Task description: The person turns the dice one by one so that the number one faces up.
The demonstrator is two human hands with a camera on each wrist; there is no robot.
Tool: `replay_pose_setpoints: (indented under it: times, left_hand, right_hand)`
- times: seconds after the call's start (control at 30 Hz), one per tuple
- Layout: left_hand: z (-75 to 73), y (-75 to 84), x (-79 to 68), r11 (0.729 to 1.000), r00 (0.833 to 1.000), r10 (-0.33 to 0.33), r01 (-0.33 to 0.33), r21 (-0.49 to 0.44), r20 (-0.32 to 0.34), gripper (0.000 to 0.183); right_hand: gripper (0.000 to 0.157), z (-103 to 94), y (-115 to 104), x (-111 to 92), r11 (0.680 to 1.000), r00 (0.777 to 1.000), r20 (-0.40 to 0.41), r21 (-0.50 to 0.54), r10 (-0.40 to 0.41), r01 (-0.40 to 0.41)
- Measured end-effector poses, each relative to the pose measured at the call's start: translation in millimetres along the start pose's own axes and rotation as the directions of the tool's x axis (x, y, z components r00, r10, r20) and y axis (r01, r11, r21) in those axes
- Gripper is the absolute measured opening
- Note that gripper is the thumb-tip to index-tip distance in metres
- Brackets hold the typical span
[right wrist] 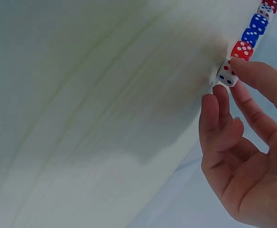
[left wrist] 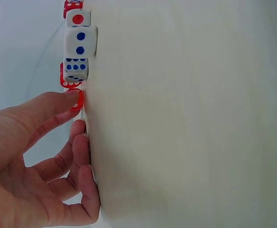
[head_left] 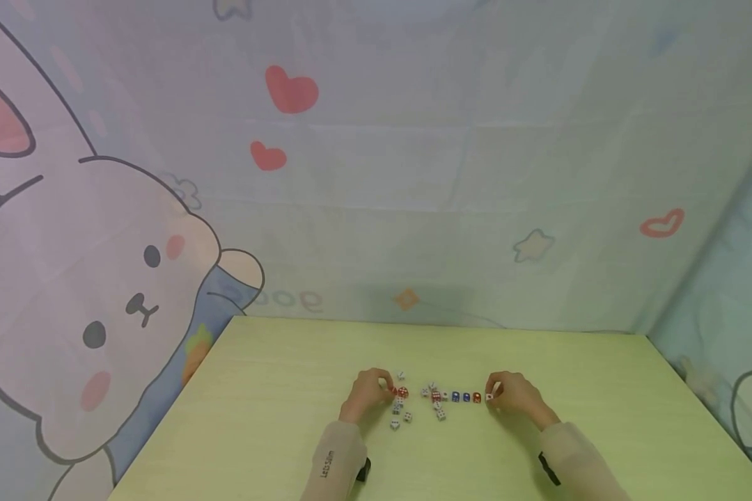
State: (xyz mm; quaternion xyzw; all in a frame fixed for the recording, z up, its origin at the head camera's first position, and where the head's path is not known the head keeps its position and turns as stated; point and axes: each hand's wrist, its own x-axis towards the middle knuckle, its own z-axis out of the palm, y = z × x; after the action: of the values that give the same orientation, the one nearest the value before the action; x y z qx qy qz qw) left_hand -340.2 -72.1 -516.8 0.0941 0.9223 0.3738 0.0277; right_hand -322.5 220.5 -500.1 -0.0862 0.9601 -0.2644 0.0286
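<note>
My left hand (head_left: 367, 390) pinches a red die (left wrist: 78, 103) between thumb and index finger; the other fingers curl loosely near the tabletop. Beside it in the head view sits another red die (head_left: 403, 392), with white dice scattered around. Over to the right, my right hand (head_left: 519, 394) holds a white die (right wrist: 227, 74) with thumb and index finger. That die stands at the right end of a row, against or very near a red die (right wrist: 242, 50). Two blue dice (head_left: 455, 396) follow leftward, then a white die (head_left: 444, 396) and a red die (head_left: 436, 396).
Loose white dice (head_left: 395, 424) lie in front of the left hand, and another white die (head_left: 441, 415) lies in front of the row's left end. The light yellow-green table (head_left: 257, 403) meets a printed cloth backdrop (head_left: 376, 229) at its far edge.
</note>
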Motion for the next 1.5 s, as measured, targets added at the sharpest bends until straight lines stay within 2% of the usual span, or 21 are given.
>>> replay_pose_setpoints:
  times: [0.33, 0.6, 1.03, 1.33, 1.5]
  left_hand:
    - [0.1, -0.5, -1.1, 1.0, 1.0, 0.013, -0.013, -0.011, 0.003, 0.007]
    - [-2.2, 1.1, -2.2, 1.0, 1.0, 0.01, -0.01, -0.023, 0.009, 0.008]
    - [-1.5, 0.8, -1.5, 1.0, 1.0, 0.01, -0.01, -0.009, 0.006, 0.008]
    - [-1.1, 0.3, -1.9, 1.0, 1.0, 0.014, -0.014, 0.01, -0.001, 0.008]
    - [-1.8, -0.8, -1.9, 0.999, 0.999, 0.044, -0.044, 0.0, -0.011, 0.007]
  right_hand:
    - [0.014, -2.7, -3, -3, 1.0, 1.0, -0.001, -0.017, 0.002, -0.002]
    - [0.017, -4.5, -27, 2, 0.998, 0.998, -0.019, -0.031, -0.054, 0.054]
    - [0.014, 16.0, -68, 13, 0.988, 0.988, 0.007, -0.026, -0.152, 0.152]
    - [0.009, 32.8, -72, 22, 0.987, 0.989, 0.002, -0.052, -0.151, 0.151]
    - [0.008, 36.2, -73, 24, 0.983, 0.985, -0.005, -0.057, -0.173, 0.172]
